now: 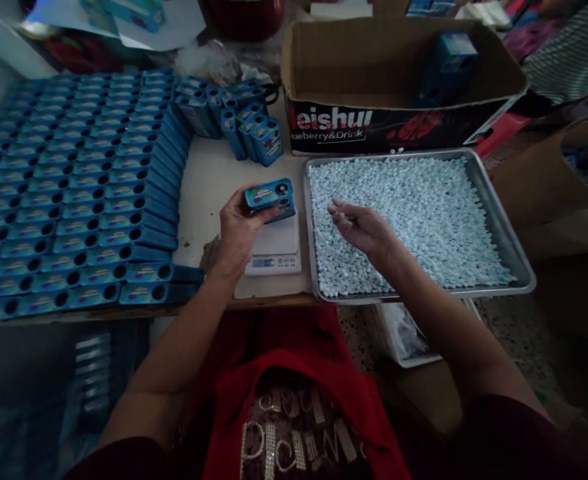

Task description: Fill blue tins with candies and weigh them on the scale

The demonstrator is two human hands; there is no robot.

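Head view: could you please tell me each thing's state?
Scale, display on, digits unclear.
Blue box, held at the scale.
Left hand, closed around that box.
Tray, bare along its right side.
Pale tablets, loose, spread across the tray.
Right hand, curled over the tablets; contents unclear.
Carton, open at the top.
Boxes at left, in rows, round holes showing.
Boxes beyond the scale, loosely grouped.

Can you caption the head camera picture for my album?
Left hand holds a blue box; right hand over a tray of pale pellets.

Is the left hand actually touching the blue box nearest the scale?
Touching. The head view shows the left hand gripping the blue box, its thumb pressed against the box's near side.
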